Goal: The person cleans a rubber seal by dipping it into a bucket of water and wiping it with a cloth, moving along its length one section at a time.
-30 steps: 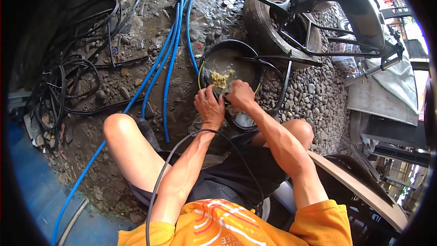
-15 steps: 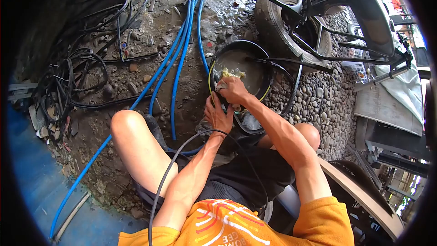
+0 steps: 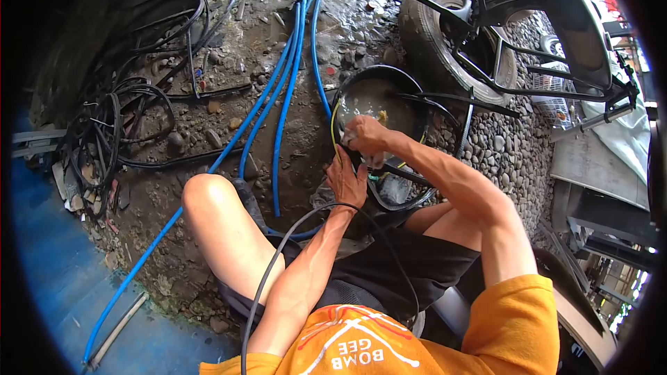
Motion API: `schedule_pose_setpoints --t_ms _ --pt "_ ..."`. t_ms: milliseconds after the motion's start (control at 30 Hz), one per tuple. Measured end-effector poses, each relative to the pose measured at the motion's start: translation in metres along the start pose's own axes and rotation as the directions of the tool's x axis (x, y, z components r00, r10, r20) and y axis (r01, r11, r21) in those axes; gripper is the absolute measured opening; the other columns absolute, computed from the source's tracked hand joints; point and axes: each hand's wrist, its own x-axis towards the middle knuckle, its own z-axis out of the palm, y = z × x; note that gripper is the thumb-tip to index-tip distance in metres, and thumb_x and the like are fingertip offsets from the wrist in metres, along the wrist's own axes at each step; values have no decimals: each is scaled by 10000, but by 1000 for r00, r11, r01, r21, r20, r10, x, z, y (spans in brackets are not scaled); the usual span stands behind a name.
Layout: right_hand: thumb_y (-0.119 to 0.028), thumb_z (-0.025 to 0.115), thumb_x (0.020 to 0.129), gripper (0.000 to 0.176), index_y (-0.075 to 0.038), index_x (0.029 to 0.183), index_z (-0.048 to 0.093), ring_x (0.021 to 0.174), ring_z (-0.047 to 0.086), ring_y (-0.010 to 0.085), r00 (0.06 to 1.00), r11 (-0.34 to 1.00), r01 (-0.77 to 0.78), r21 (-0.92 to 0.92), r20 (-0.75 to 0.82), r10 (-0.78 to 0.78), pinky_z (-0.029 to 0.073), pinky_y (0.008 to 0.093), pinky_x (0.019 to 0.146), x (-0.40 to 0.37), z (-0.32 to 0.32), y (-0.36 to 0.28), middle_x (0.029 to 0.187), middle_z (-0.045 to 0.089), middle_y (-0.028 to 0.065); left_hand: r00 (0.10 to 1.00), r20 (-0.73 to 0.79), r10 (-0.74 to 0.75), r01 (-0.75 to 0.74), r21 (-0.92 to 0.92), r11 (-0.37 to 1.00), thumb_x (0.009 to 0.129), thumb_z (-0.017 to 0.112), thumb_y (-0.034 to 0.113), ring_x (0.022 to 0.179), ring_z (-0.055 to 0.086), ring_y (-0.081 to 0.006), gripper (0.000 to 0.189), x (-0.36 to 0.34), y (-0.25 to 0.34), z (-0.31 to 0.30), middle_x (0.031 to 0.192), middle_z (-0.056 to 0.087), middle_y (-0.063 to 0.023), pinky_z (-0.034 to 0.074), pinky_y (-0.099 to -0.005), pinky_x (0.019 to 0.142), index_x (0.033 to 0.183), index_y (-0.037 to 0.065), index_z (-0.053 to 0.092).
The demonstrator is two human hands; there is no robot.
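A round black basin [image 3: 389,69] holds murky water [image 3: 368,97] with pale flecks and a small yellowish clump [image 3: 383,117] in it. My right hand [image 3: 367,137] is over the basin's near side, its fingers bunched round something hidden from view. Just below it, my left hand [image 3: 347,182] is at the near edge, fingers and thumb around a dark part that I cannot identify. A yellow strip [image 3: 334,128] runs along the basin's left side. Close to my right wrist, a crumpled clear plastic piece [image 3: 394,191] lies within a black loop.
Blue hoses [image 3: 281,125] cross the muddy ground to the left, with tangled black hoses [image 3: 111,132] beyond. A tyre [image 3: 434,35] and a black metal frame [image 3: 517,90] stand at the upper right. Pebbles [image 3: 493,142] cover the ground on the right. A black cable [image 3: 278,253] arches over my left forearm.
My right hand has shifted slightly within the basin, and the larger yellowish clump beside it now shows only as a small bit in the water. The whole view has moved slightly.
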Motion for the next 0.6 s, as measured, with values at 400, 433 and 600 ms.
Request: schedule_pose_setpoints --t_ms 400,433,600 --pt "-98 604 760 224 10 924 712 921 669 457 852 935 -286 208 -391 348 545 499 829 61 30 5 939 683 291 999 -16 42 -43 -55 998 950 587 349 1317 354 -477 833 2 -1 -4 1538 305 -253 281 -591 1079 1572 24 140" --pt "-122 608 769 278 7 992 715 962 671 447 880 933 -298 201 -322 350 545 483 861 64 29 10 976 687 288 999 -19 49 -50 -47 998 951 586 354 1316 355 -477 833 6 -1 -6 1537 307 -253 281 -590 1079 1573 28 139" --pt "-170 660 720 347 -3 1021 705 941 675 433 979 993 -90 75 -177 102 544 457 844 13 25 16 943 691 266 1000 3 2 -2 -29 1000 948 586 374 1309 362 -473 839 0 0 -4 1526 324 -252 285 -584 1076 1577 41 141"
